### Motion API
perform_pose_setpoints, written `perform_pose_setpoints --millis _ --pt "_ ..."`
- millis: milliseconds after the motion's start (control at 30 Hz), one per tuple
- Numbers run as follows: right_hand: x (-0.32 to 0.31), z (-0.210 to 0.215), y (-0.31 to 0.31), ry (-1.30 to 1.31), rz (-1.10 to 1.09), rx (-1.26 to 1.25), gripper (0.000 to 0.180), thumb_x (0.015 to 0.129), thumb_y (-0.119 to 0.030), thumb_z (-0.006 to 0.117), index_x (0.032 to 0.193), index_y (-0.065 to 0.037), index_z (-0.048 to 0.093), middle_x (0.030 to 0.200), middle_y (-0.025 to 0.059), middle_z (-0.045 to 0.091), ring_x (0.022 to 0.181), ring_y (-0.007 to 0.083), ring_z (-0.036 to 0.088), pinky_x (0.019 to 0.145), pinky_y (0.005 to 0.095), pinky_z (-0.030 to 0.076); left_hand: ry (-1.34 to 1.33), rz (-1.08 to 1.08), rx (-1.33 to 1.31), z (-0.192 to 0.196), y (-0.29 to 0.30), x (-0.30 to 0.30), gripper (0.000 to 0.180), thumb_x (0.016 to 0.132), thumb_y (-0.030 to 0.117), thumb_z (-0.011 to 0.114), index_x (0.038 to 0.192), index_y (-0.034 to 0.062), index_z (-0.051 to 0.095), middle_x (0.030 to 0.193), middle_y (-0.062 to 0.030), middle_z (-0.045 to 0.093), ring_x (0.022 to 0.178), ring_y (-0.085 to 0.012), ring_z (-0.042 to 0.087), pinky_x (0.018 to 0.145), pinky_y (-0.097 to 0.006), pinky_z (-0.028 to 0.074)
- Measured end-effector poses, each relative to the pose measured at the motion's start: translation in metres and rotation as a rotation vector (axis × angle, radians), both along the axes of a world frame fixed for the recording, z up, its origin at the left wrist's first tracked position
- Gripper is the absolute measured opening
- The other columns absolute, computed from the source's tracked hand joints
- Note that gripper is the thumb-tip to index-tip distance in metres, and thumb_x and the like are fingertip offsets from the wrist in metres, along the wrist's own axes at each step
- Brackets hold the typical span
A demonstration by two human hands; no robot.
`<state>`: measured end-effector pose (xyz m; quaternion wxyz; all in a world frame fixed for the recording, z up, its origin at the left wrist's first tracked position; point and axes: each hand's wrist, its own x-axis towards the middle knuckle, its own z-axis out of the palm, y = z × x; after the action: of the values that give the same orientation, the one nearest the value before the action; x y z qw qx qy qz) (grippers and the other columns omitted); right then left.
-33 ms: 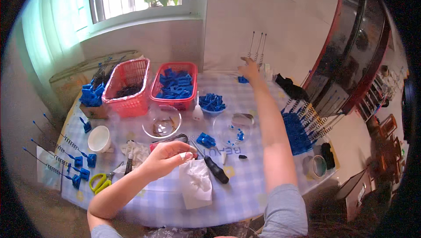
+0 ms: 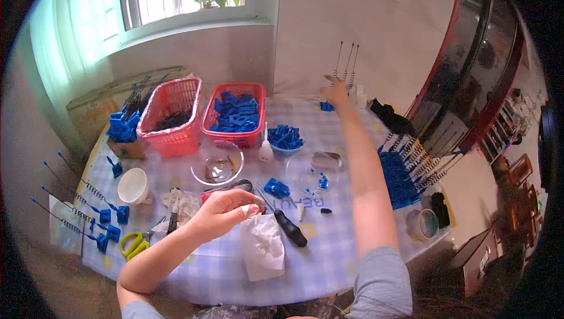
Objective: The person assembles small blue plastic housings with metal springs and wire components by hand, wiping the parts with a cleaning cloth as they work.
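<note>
At the far side of the table my right hand (image 2: pixel 336 92) is stretched out, its forefinger and thumb apart. It overlaps the lower coils of several upright thin rods with springs (image 2: pixel 352 75), just above a blue plastic clip (image 2: pixel 327 107); whether it touches them I cannot tell. My left hand (image 2: pixel 226 210) is curled over the table's near middle, with white wrapping on a fingertip. Whatever its fingers hold is hidden. Below it lies a crumpled white tissue (image 2: pixel 263 242), beside a black-handled tool (image 2: pixel 290 229). A few blue clips (image 2: pixel 277 188) lie beyond it.
Red baskets (image 2: pixel 170 137) (image 2: pixel 234 138), one with blue parts, stand at the back. Before them are a clear bowl (image 2: pixel 216 166) and a small bowl of blue pieces (image 2: pixel 285 138). Left are a white cup (image 2: pixel 133 186) and green scissors (image 2: pixel 135 245); right, rows of spring-rod clips (image 2: pixel 399 181).
</note>
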<state>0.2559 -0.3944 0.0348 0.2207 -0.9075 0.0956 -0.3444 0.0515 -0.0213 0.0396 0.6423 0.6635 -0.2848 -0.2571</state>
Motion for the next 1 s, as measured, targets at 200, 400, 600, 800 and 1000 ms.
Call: perform_pose_setpoints --millis 200,400,600,800,1000 --pt "0.019 -0.013 -0.020 -0.028 0.018 0.090 0.049 0.063 -0.022 0.059 0.109 -0.009 0.051 0.117 0.0195 0.042 0.113 0.0290 0.036 0.094 0.0340 0.029 0.021 -0.021 0.018 -0.002 -0.003 0.003 0.021 0.081 0.012 0.052 0.096 -0.0028 0.053 0.091 -0.0060 0.057 0.085 -0.0092 0.052 0.075 -0.022 0.041" --pt "-0.006 0.003 0.000 -0.384 0.131 0.123 0.033 0.067 -0.013 0.057 0.099 -0.006 0.056 0.106 0.0157 0.051 0.082 0.0231 0.057 0.071 0.0302 0.046 -0.042 -0.016 0.019 0.005 -0.001 0.004 0.021 0.081 0.012 0.051 0.095 -0.0034 0.053 0.091 -0.0062 0.058 0.085 -0.0097 0.053 0.076 -0.022 0.042" --pt "-0.086 0.058 0.070 -0.449 0.295 0.380 0.020 0.070 -0.003 0.057 0.090 -0.001 0.057 0.076 0.0056 0.061 0.066 0.0093 0.055 0.060 0.0225 0.044 -0.071 0.044 0.025 0.007 -0.001 0.003 0.025 0.077 0.013 0.057 0.098 -0.0014 0.052 0.090 -0.0049 0.057 0.084 -0.0105 0.053 0.074 -0.023 0.042" --pt "-0.184 0.070 0.168 -0.358 0.735 0.800 0.014 0.072 -0.006 0.060 0.085 -0.003 0.058 0.083 0.0065 0.060 0.071 0.0099 0.054 0.063 0.0211 0.043 -0.351 0.248 -0.082 -0.001 -0.003 0.000 0.059 0.066 0.015 0.069 0.115 0.0042 0.037 0.108 -0.0093 0.048 0.098 -0.0167 0.047 0.079 -0.029 0.041" --pt "-0.232 0.067 0.207 -0.407 0.862 1.080 0.011 0.073 -0.005 0.060 0.082 -0.004 0.055 0.089 0.0074 0.058 0.072 0.0103 0.054 0.062 0.0222 0.044 -0.469 0.314 -0.142 0.003 -0.009 -0.016 0.080 0.056 0.019 0.076 0.120 0.0065 0.029 0.115 -0.0123 0.043 0.105 -0.0196 0.044 0.084 -0.033 0.039"
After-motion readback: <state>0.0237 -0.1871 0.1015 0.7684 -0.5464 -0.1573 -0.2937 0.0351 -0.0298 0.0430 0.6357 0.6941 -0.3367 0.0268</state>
